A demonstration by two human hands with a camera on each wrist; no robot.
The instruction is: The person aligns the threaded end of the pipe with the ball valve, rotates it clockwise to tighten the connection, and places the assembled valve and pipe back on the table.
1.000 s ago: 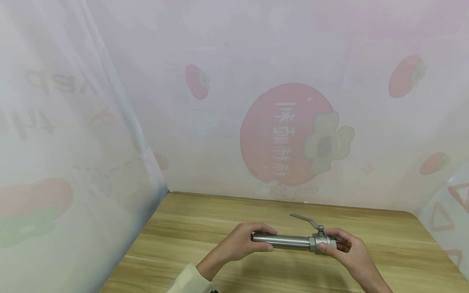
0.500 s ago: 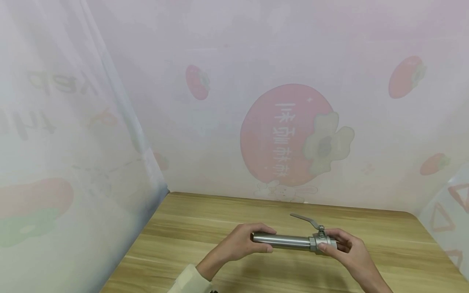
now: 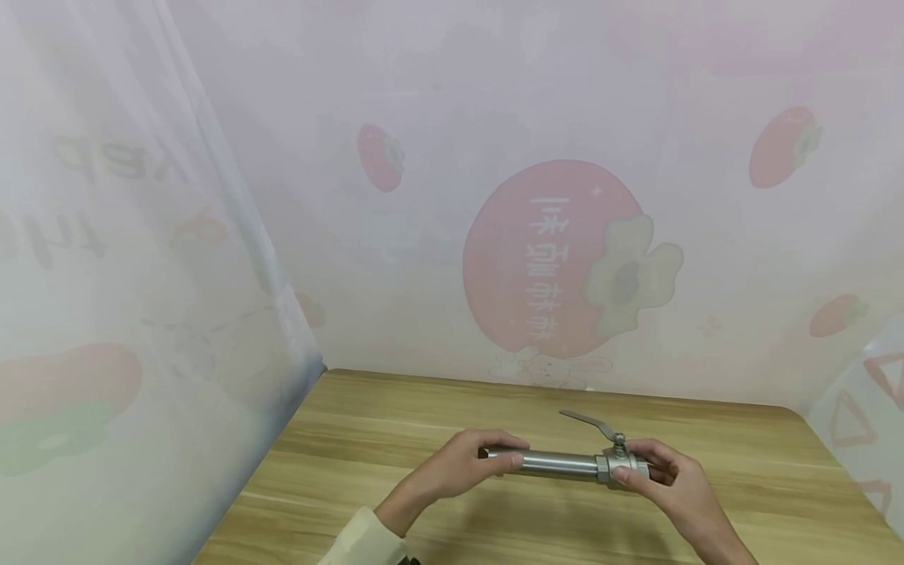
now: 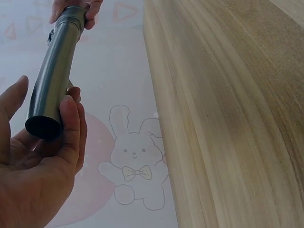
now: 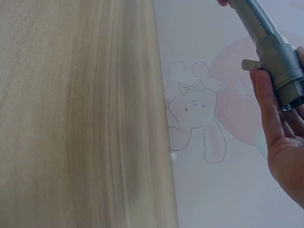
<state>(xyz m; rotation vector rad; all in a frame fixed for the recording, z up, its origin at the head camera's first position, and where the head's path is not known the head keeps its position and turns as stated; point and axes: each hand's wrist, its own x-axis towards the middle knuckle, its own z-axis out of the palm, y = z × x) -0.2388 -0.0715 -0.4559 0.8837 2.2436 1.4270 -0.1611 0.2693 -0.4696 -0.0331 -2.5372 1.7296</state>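
Observation:
A shiny metal pipe (image 3: 561, 464) is joined to a ball valve (image 3: 620, 469), and both are held level above the wooden table. My left hand (image 3: 459, 464) is at the pipe's free end, its fingers curled round the far side and its thumb on the near side. In the left wrist view the pipe's open end (image 4: 43, 127) faces the camera. My right hand (image 3: 674, 482) grips the valve body at the other end, thumb in front and fingers behind. A flat lever handle (image 3: 588, 421) sticks up from the valve and points left.
The wood-grain table (image 3: 395, 416) runs back to a pale printed curtain (image 3: 424, 275) with fruit and rabbit drawings. Another curtain panel (image 3: 176, 314) closes the left side, and one with triangle shapes (image 3: 847, 424) stands at the right.
My left thumb has moved up from the pipe's lower edge across its near face, and the left hand has turned slightly. The right hand and valve have stayed in place.

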